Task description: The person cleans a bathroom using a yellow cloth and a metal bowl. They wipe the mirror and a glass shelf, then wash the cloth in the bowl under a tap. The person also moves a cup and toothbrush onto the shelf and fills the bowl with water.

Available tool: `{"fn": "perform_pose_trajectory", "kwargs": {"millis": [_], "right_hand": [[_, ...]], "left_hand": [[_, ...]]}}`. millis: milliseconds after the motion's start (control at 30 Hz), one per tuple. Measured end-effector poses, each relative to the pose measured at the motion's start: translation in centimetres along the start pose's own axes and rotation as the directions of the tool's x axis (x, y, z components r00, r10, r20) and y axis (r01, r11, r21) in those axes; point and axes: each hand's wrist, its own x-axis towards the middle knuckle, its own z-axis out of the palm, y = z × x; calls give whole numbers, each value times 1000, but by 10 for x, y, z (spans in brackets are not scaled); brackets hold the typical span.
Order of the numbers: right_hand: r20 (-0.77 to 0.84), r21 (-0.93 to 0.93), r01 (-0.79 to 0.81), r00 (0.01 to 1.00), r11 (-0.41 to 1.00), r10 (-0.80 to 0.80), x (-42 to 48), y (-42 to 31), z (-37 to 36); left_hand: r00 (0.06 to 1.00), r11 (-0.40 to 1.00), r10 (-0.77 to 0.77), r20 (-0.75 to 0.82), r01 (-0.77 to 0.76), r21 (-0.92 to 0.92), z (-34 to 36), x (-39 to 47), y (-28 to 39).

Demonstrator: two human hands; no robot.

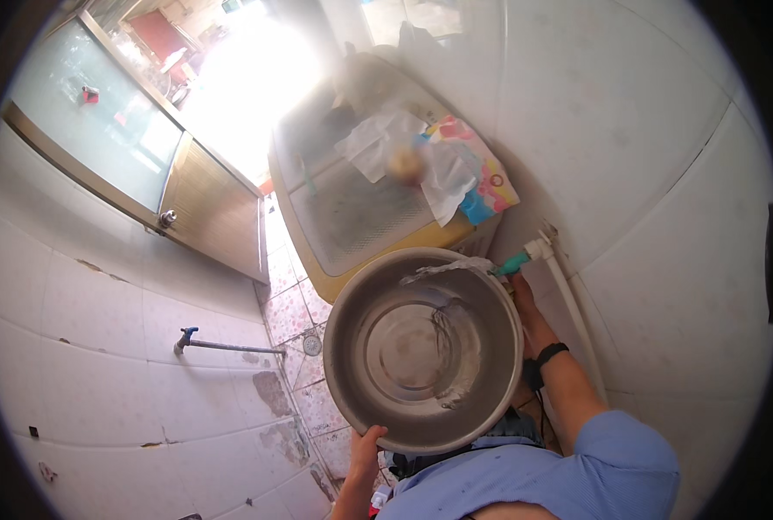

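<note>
A wide stainless steel basin is tilted in front of my body, with a little water in its bottom. My left hand grips its near left rim, thumb over the top and fingers hidden beneath. From a green tap at the far right rim, a clear stream of water runs into the basin. My right hand is behind the right rim, just below the tap. Its fingers are mostly hidden, so whether it holds the rim or touches the tap is unclear.
Beyond the basin stands a washing machine with yellow trim, bearing a colourful packet and crumpled white paper. A white pipe follows the right wall. At left are a wall tap, a floor drain and an open door.
</note>
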Motion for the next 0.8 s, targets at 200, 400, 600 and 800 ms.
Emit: {"fn": "perform_pose_trajectory", "kwargs": {"millis": [200,400,600,800], "right_hand": [[-149,-164,-34,989,986,10,-17,-22,33],[-248,-268,-194,960,944,127,-20,-41,28],[-189,-937,-101,952,334,-241,-77,-107,81],[219,-602,525,834,602,-507,-75,-159,171]], "left_hand": [[999,999,-45,-19,46,25,-8,5,-6],[997,999,-53,48,53,-9,-4,14,-6],[998,991,-17,-64,8,-136,-17,16,-17],[996,975,28,-80,-44,-218,-109,14,2]]}}
